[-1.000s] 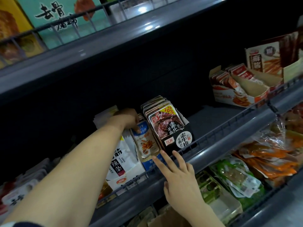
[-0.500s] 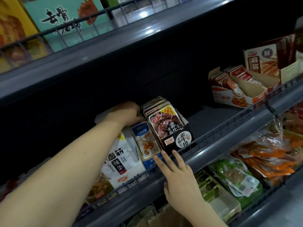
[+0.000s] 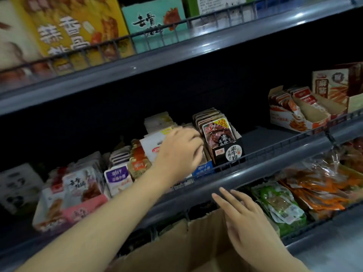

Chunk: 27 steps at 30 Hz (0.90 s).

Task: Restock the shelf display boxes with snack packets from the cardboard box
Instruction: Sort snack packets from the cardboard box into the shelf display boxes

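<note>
My left hand (image 3: 179, 154) reaches over the blue display box (image 3: 203, 170); fingers curled, but I cannot tell whether they hold a packet. Risk, in my judgement: knocking the adjacent black display box (image 3: 228, 154), printed 素牛排, packets marked 10%, over the shelf rail (image 3: 275, 169). My right hand (image 3: 245, 220), fingers straight and apart, hovers above the cardboard box (image 3: 196, 244) below.

We stand before grey metal shelving (image 3: 255, 173) with wire front rails (image 3: 161, 30), the back panel (image 3: 137, 99) dark and unlit. We note ceiling light glinting off the upper shelf edge (image 3: 206, 50). Lower right, a pale grey ledge (image 3: 334, 252).
</note>
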{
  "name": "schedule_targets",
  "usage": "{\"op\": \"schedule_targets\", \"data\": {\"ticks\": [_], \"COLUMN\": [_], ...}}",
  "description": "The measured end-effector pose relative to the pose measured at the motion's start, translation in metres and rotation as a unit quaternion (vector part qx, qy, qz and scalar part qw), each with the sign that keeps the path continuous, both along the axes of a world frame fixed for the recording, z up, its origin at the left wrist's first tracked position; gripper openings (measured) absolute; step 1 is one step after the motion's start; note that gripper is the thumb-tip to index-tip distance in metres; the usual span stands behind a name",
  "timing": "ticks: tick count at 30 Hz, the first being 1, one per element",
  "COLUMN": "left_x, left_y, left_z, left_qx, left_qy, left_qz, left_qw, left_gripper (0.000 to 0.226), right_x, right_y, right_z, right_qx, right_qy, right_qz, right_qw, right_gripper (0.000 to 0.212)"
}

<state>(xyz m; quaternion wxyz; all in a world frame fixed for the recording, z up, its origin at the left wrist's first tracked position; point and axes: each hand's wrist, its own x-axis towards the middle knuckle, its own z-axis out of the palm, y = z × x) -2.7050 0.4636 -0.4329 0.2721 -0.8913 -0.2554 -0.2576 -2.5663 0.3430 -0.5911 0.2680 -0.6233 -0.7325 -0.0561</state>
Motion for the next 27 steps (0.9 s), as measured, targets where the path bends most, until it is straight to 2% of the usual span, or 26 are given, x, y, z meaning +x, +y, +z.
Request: {"op": "schedule_targets", "data": {"ticks": [4, 7, 11, 13, 16, 20, 22, 25, 26, 27], "left_x": [-0.024, -0.038, -0.046, -0.047, -0.049, -0.047, -0.044, -0.035, -0.031, -0.028], "left_y": [-0.05, -0.082, -0.124, -0.137, -0.146, -0.143, -0.138, -0.137, -0.138, -0.139], "left_z": [-0.065, -0.126, -0.196, -0.226, -0.256, -0.277, -0.287, -0.304, -0.31, -0.317], "left_qx": [-0.064, -0.141, -0.309, -0.358, -0.429, -0.559, -0.626, -0.758, -0.782, -0.793], "left_qy": [-0.065, -0.082, -0.079, -0.051, -0.028, -0.045, -0.055, -0.14, -0.165, -0.177], "left_qz": [-0.012, 0.018, 0.065, 0.08, 0.111, 0.143, 0.153, 0.166, 0.165, 0.163], "left_qw": [0.996, 0.986, 0.946, 0.929, 0.896, 0.815, 0.763, 0.615, 0.578, 0.559], "left_gripper": [0.03, 0.029, 0.038, 0.037, 0.032, 0.037, 0.043, 0.055, 0.052, 0.043], "right_x": [0.004, 0.005, 0.005, 0.004, 0.006, 0.01, 0.011, 0.006, 0.005, 0.004], "right_y": [-0.033, -0.054, -0.076, -0.084, -0.091, -0.099, -0.1, -0.098, -0.097, -0.098], "right_z": [0.001, -0.01, -0.037, -0.047, -0.057, -0.063, -0.064, -0.064, -0.064, -0.063], "right_qx": [-0.008, -0.059, -0.065, -0.059, -0.054, -0.064, -0.087, -0.148, -0.177, -0.203], "right_qy": [0.034, 0.017, -0.027, -0.042, -0.065, -0.047, -0.041, -0.037, -0.029, -0.016], "right_qz": [0.012, 0.018, 0.038, 0.04, 0.03, 0.006, -0.028, -0.061, -0.055, -0.046], "right_qw": [0.999, 0.998, 0.997, 0.997, 0.996, 0.997, 0.995, 0.986, 0.982, 0.978], "right_gripper": [0.068, 0.055, 0.041, 0.036, 0.044, 0.044, 0.042, 0.058, 0.062, 0.064]}}
